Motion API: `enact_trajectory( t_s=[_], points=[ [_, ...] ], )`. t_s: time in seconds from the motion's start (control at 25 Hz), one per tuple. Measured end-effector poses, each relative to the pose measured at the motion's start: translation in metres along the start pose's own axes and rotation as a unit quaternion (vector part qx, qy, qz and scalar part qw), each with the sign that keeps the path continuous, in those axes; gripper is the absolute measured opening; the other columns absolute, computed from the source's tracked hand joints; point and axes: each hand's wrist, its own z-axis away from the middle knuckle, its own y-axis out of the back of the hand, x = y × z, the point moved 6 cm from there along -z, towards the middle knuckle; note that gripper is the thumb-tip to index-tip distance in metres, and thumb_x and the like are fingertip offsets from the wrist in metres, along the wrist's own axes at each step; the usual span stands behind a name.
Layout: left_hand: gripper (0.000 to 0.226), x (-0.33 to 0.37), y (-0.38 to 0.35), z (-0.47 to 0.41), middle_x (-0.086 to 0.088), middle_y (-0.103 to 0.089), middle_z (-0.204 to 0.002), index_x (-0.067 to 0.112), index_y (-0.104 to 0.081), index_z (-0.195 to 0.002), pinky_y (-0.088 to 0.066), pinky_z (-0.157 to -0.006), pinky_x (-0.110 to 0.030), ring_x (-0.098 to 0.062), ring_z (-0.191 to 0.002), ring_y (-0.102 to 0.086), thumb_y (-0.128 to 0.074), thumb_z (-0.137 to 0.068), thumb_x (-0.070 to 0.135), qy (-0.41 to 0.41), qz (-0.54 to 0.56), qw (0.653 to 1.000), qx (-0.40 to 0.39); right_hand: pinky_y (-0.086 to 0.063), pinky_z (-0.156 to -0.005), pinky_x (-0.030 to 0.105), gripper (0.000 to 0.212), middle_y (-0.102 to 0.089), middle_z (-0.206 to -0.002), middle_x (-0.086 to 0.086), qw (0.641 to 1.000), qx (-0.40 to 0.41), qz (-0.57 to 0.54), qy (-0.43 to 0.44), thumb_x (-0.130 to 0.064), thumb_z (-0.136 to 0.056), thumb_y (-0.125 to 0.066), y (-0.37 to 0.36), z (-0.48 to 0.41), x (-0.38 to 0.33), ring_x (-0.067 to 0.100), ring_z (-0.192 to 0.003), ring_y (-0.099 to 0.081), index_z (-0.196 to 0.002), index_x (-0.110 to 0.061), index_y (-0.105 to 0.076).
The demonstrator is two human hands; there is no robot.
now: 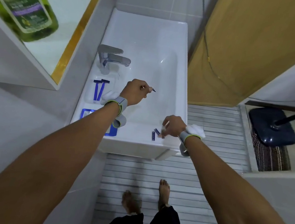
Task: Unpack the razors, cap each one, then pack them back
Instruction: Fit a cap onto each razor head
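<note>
Over the white sink (151, 38), my left hand (136, 92) is closed around a blue razor (153, 89); only the razor's tip sticks out past my fingers. My right hand (173, 126) rests on the sink's front rim, fingertips down on a small cap that is mostly hidden. Two blue caps (155, 134) lie loose on the rim just left of those fingers. Two more blue razors (98, 89) lie side by side on the left ledge. The blue razor packet (87, 114) sits on the near left corner, partly under my left forearm.
A chrome tap (112, 57) stands on the left ledge behind the razors. A green bottle (24, 4) sits on the cabinet shelf at upper left. A brown door (251, 50) is to the right, a dark mop head (272, 126) beyond it. My bare feet stand on a striped mat.
</note>
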Motion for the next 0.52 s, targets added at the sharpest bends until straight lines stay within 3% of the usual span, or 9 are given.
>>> enact_trajectory(
  t_s=[0.12,0.24,0.4,0.52],
  points=[
    [0.029,-0.006,-0.005,0.001,-0.013,-0.074,-0.081,0.006,-0.074,-0.092,-0.039,-0.053,-0.007,-0.013,-0.068,-0.058,-0.060,-0.094,0.030,0.001,-0.019,1.000,-0.003,-0.055,-0.082,0.034,0.061,-0.067,-0.099,0.008,0.999,-0.004,0.021,0.027,-0.027,-0.048,-0.094,-0.003,0.008,-0.006,0.026,-0.092,-0.065,-0.099,-0.011,-0.065],
    [0.028,-0.011,-0.004,0.002,-0.014,-0.075,-0.083,0.007,-0.074,-0.092,-0.041,-0.057,-0.017,-0.014,-0.068,-0.057,-0.060,-0.094,0.031,0.008,-0.022,1.000,-0.006,-0.055,-0.079,0.033,0.048,-0.070,-0.099,0.011,0.998,0.010,0.046,0.047,-0.017,-0.053,-0.092,-0.004,0.011,-0.009,0.028,-0.091,-0.066,-0.094,-0.010,-0.067],
    [0.027,-0.014,-0.001,0.002,-0.014,-0.075,-0.083,0.007,-0.074,-0.092,-0.040,-0.057,-0.016,-0.015,-0.068,-0.057,-0.061,-0.094,0.031,0.008,-0.028,1.000,-0.003,-0.055,-0.076,0.031,0.024,-0.070,-0.102,0.015,0.996,0.036,0.060,0.048,-0.001,-0.072,-0.071,0.003,0.011,-0.007,0.031,-0.091,-0.067,-0.094,-0.009,-0.071],
    [0.027,-0.017,-0.002,0.002,-0.015,-0.074,-0.083,0.007,-0.074,-0.092,-0.041,-0.057,-0.015,-0.013,-0.066,-0.057,-0.061,-0.094,0.030,0.013,-0.030,0.999,-0.008,-0.056,-0.073,0.031,0.022,-0.069,-0.101,0.016,0.996,0.036,0.062,0.044,-0.004,-0.072,-0.071,0.000,0.008,-0.006,0.031,-0.089,-0.068,-0.093,-0.007,-0.071]
  ],
)
